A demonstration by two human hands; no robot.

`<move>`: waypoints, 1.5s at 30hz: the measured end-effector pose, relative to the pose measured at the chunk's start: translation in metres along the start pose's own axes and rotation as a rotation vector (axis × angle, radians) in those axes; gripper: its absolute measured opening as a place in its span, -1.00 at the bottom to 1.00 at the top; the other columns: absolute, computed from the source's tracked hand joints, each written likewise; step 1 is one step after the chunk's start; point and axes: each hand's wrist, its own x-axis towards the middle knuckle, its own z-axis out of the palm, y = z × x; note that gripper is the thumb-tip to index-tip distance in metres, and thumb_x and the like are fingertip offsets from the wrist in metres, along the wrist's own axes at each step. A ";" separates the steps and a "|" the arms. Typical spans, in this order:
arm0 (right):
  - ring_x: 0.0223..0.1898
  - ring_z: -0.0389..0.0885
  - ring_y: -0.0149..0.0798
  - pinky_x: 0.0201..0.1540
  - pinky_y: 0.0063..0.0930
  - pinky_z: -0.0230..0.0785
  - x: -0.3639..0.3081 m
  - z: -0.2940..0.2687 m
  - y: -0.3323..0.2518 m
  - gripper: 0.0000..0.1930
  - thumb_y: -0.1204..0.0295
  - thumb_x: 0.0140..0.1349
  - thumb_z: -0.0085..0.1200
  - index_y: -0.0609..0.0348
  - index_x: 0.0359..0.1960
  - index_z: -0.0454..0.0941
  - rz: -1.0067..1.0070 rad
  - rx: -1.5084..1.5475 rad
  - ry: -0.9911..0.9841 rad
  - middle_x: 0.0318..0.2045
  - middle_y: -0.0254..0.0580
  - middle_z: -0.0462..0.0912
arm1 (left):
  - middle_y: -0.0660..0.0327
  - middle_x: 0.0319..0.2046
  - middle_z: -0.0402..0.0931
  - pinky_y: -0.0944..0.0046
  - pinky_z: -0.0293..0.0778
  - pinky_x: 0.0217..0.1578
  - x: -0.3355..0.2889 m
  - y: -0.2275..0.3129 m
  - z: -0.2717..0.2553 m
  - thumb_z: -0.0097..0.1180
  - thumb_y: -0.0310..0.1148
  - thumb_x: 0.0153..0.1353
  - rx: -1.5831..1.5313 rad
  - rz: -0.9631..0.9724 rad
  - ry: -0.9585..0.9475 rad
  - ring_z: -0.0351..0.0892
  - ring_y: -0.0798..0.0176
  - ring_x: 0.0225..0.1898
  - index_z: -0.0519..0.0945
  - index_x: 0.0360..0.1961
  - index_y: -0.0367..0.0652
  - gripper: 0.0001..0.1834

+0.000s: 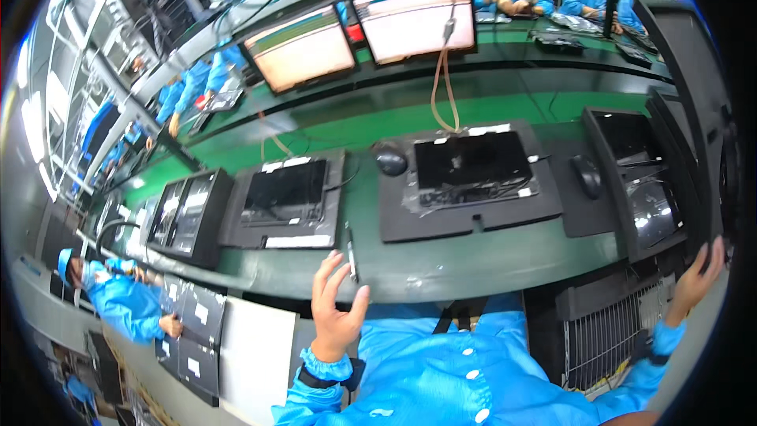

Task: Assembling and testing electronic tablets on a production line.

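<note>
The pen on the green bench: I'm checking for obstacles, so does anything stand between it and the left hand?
Nothing visible does. The open left hand appears close beside the pen, and only green bench shows in the gap.

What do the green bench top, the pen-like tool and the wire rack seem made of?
Green bench top: perhaps smooth rubber or vinyl, with soft sheen. Pen-like tool: plastic or metal, pale; too small to tell. Wire rack: probably metal, thin bars glinting.
</note>
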 end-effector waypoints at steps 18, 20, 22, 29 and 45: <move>0.35 0.42 0.07 0.31 -0.05 0.42 -0.094 -0.043 -0.639 -0.54 0.49 0.11 0.23 0.17 0.11 0.57 -1.093 1.823 -0.742 0.27 -0.01 0.48 | 0.13 0.05 0.65 0.09 0.56 0.06 -0.295 -0.002 -0.088 0.03 -0.12 0.46 -1.557 -0.914 0.904 0.64 0.09 0.04 0.56 0.17 -0.16 -0.58; 0.33 0.43 0.10 0.25 -0.08 0.44 -0.117 -0.049 -0.654 -0.53 0.45 0.13 0.26 0.20 0.13 0.55 -1.104 1.783 -0.734 0.28 0.03 0.46 | 0.13 0.04 0.65 0.10 0.54 0.09 -0.301 -0.026 -0.085 0.05 -0.14 0.46 -1.461 -1.038 1.112 0.64 0.10 0.03 0.56 0.15 -0.17 -0.60; 0.31 0.45 0.10 0.27 -0.08 0.43 -0.118 -0.055 -0.651 -0.52 0.41 0.16 0.28 0.19 0.14 0.54 -1.059 1.817 -0.904 0.27 0.03 0.47 | 0.14 -0.08 0.71 0.17 0.57 0.06 -0.298 -0.045 -0.086 0.18 -0.12 0.40 -1.369 -1.071 1.104 0.68 0.14 0.00 0.61 0.07 -0.12 -0.63; -0.07 0.65 0.02 -0.08 -0.11 0.53 -0.005 0.006 -0.590 -0.69 0.28 0.26 0.24 0.16 -0.04 0.63 -0.845 1.696 -0.934 -0.10 -0.08 0.67 | 0.03 0.01 0.61 0.04 0.50 0.17 -0.224 -0.020 -0.111 0.31 0.11 0.26 -1.684 -1.539 1.072 0.60 0.06 0.04 0.45 0.25 -0.32 -0.22; -0.20 0.64 0.03 -0.17 -0.05 0.50 -0.020 0.182 -0.712 -0.81 0.31 0.14 0.18 0.19 -0.34 0.62 -0.628 1.234 -0.744 -0.30 -0.05 0.63 | -0.12 0.47 0.16 -0.40 -0.25 0.47 0.123 -0.179 -0.074 0.46 0.18 0.00 0.571 -0.074 -0.532 0.02 -0.14 0.55 0.31 0.44 -0.24 0.10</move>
